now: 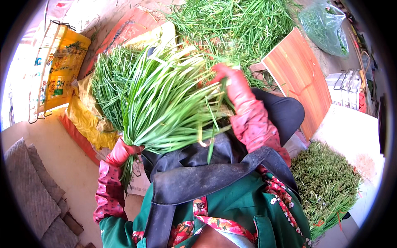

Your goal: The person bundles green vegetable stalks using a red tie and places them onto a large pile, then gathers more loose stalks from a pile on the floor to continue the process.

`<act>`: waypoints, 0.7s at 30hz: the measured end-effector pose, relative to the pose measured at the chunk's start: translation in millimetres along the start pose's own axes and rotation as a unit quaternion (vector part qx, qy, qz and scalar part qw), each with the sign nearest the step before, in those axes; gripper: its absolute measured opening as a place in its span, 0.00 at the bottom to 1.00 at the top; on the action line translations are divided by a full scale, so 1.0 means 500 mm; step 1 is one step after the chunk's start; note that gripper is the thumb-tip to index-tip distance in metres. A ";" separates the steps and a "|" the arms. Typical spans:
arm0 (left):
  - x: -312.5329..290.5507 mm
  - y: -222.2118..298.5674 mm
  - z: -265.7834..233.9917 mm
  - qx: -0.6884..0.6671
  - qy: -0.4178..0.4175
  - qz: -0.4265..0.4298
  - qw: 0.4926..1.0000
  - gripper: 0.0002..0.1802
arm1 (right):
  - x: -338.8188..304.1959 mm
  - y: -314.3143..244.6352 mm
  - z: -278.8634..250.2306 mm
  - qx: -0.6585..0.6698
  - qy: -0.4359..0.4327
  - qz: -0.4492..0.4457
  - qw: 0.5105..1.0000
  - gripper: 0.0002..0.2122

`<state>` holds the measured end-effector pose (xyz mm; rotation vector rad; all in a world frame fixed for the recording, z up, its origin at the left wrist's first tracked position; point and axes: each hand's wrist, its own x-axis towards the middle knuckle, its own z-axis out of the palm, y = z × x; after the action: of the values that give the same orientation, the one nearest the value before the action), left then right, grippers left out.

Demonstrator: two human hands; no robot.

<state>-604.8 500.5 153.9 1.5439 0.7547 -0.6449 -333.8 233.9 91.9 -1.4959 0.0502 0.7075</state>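
Observation:
My left hand (123, 152), in a red glove, is closed around the narrow leafy end of a large bunch of garlic chives (165, 103). From that grip the bunch fans up and to the right over my lap, its pale stem ends spread at the far side. My right hand (232, 78), also red-gloved, is raised beside the right edge of the fan. Motion smears its fingers, so whether they hold anything is unclear. Behind the held bunch, to the left, lies a stack of chives (108, 89) on yellow sacking (89, 124).
A loose heap of chives (240, 25) covers the far middle. On the right stand a wood-grain board (297, 70), a clear plastic bag (322, 25) of greens and upright tied bundles (326, 182). A yellow printed sack (66, 70) is far left, grey sheets (31, 186) near left.

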 end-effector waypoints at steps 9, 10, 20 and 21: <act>0.013 -0.031 -0.002 -0.019 -0.012 0.002 1.000 0.15 | -0.106 0.038 0.029 -0.229 -0.133 0.142 0.954 0.12; 0.015 -0.031 -0.002 0.010 -0.014 0.032 0.999 0.13 | -0.105 0.038 0.039 -0.204 -0.106 0.166 0.959 0.12; 0.003 0.008 0.024 0.022 -0.023 0.061 0.998 0.16 | -0.083 -0.044 -0.072 -0.188 0.047 0.018 0.981 0.12; 0.005 -0.003 0.018 0.042 -0.023 0.076 0.996 0.16 | -0.102 -0.057 -0.030 -0.203 0.008 -0.028 0.979 0.15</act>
<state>-604.2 491.7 150.2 1.6404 0.5748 -0.6046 -355.8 202.4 138.5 -1.8862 -0.1327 0.6867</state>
